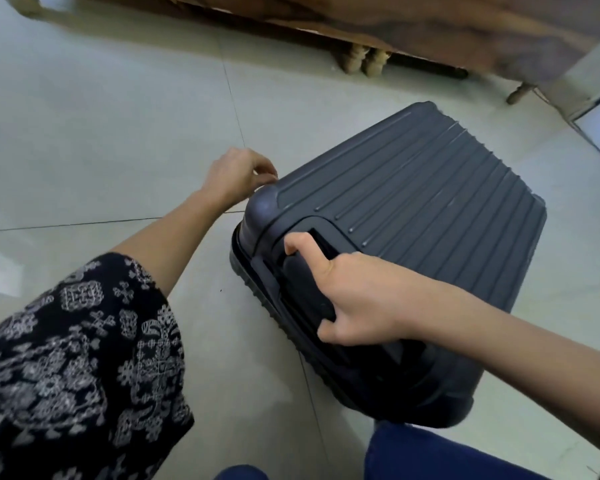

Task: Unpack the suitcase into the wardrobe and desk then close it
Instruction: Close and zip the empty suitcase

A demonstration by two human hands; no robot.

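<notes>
On the floor toward three o'clock, the suitcase (430, 209) lies flat, lid down. Right hand (361, 299) fingers grasp its handle (303, 289); left hand (234, 176) fingers curl at its ten-o'clock corner, grip unclear. Whether unpacking is finished or unstarted cannot be told.

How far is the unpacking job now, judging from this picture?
Done: cannot tell; the suitcase lies shut on the floor, contents hidden. In hand: the right hand grips its handle, and the left hand curls at a corner. Left: if it is full, all the unpacking.
</notes>
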